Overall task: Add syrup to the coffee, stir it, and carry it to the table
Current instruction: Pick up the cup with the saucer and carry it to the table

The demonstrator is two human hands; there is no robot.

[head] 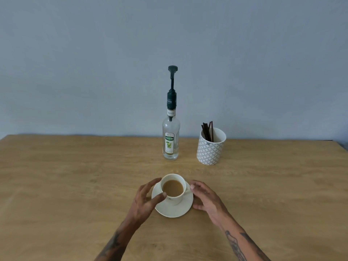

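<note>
A white cup (175, 199) of milky coffee stands on a white saucer (178, 210) near the front of the wooden table (75, 176). My left hand (145, 199) curves around the cup's left side, thumb touching its wall and fingers spread at the saucer's edge. My right hand (204, 198) sits at the saucer's right rim, fingers apart, thumb by the edge. Behind the cup stands a clear glass syrup bottle (170, 142) with a tall dark green pump (172, 87). To its right a patterned white pot (210, 147) holds several dark stirring sticks (207, 131).
A plain grey-blue wall rises behind the table's far edge. The table's right corner shows at the far right.
</note>
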